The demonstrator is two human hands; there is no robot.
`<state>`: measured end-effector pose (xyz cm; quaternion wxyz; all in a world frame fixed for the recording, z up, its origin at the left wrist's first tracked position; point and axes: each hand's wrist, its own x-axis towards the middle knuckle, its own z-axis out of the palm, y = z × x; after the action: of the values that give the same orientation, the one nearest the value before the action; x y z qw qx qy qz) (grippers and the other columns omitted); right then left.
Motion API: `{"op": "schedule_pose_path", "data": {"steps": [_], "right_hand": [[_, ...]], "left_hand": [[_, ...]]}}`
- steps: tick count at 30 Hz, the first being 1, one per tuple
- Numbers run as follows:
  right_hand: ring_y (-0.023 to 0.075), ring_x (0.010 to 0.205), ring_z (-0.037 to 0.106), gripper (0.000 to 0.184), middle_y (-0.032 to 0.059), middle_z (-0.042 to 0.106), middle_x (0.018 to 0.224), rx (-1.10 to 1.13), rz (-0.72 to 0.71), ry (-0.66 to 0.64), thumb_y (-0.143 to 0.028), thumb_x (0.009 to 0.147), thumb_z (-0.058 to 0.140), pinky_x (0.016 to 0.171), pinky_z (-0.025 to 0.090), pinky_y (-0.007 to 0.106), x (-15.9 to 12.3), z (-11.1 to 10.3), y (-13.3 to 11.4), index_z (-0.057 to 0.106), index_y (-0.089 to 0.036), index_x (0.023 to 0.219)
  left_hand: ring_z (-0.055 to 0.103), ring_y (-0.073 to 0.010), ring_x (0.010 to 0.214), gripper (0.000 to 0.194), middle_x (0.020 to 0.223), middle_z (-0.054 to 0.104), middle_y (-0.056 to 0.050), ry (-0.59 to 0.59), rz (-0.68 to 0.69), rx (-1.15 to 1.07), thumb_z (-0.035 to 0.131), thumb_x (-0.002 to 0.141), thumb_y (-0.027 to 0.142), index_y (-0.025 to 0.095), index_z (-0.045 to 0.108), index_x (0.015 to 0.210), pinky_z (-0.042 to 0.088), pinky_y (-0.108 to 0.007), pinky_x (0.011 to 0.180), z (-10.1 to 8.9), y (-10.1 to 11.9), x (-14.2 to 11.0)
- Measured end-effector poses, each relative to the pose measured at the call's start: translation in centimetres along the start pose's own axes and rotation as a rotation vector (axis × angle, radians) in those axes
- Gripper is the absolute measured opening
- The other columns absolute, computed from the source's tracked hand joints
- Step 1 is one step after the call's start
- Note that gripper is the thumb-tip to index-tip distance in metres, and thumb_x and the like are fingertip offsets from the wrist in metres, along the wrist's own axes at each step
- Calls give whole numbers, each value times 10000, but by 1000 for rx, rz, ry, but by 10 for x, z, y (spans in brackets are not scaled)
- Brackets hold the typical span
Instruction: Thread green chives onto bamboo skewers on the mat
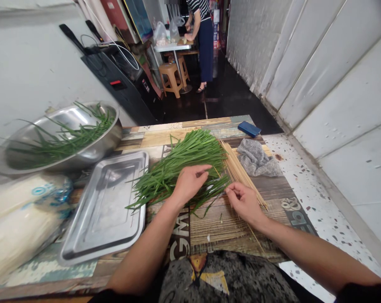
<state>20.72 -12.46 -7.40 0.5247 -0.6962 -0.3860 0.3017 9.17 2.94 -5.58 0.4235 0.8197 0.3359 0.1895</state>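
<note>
A pile of green chives (184, 162) lies on the patterned table (215, 223). My left hand (189, 183) rests on the near end of the pile, fingers curled over the leaves. Just to the right, my right hand (244, 202) is closed in a pinch on a thin bamboo skewer whose tail runs back toward me. A bundle of bamboo skewers (237, 168) lies beside the chives, under and beyond my right hand.
An empty steel tray (105, 210) sits left of the chives. Behind it a steel bowl (67, 139) holds more chives. A grey cloth (256, 158) and a blue phone (249, 128) lie at the far right. A plastic-wrapped white package (20, 219) is at left. A person (201, 42) stands at a distant table.
</note>
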Motion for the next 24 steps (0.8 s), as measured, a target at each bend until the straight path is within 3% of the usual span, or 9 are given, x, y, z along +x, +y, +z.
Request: {"op": "schedule_pose_path", "data": {"steps": [6,12,14,16,18,22,24], "right_hand": [[91,436,390,223,-49,431,463,6,-5,-4,-368,803,483,413,307,204,0,0,0,514,-190,671],[98,455,408,237,-44,439,490,-8,-15,4,-378,818,466,435,324,209,0,-1,0,505,-195,672],[98,469,422,239,-34,464,521,-47,-38,13,-370,821,459,448,331,210,0,-1,0,516,-189,675],[92,468,421,231,-31,472,533,-119,-94,29,-344,822,458,455,329,211,-3,0,-1,525,-186,668],[86,457,411,218,-36,462,519,-205,-195,42,-308,826,465,461,325,211,-9,0,-2,523,-189,652],[81,462,428,173,-38,479,519,-321,-456,15,-229,825,490,485,335,209,-20,-1,-6,528,-194,660],[78,464,430,152,-40,481,524,-327,-510,-6,-202,821,496,485,332,206,-23,-1,-7,530,-194,673]], "left_hand": [[655,-162,864,296,993,732,-24,-32,72,57,541,819,228,222,716,1058,478,-269,828,-1,2,-1],[626,-139,821,291,937,705,-25,-393,270,135,550,839,238,245,701,1087,458,-232,758,-16,15,-4],[610,-134,802,293,955,691,-31,-337,255,166,540,849,245,234,694,1098,447,-233,747,-23,15,-2],[597,-135,790,263,943,687,-30,-203,203,235,541,849,245,224,708,1050,435,-240,745,-26,13,-1],[590,-141,775,204,873,686,-21,-167,186,313,569,833,257,220,728,957,425,-245,736,-25,9,1],[593,-164,800,125,790,670,-23,-334,250,446,622,793,269,205,728,806,414,-252,734,-11,5,-1],[590,-170,795,100,798,665,-29,-392,274,513,629,776,240,194,717,780,409,-255,722,-6,5,-3]]}}
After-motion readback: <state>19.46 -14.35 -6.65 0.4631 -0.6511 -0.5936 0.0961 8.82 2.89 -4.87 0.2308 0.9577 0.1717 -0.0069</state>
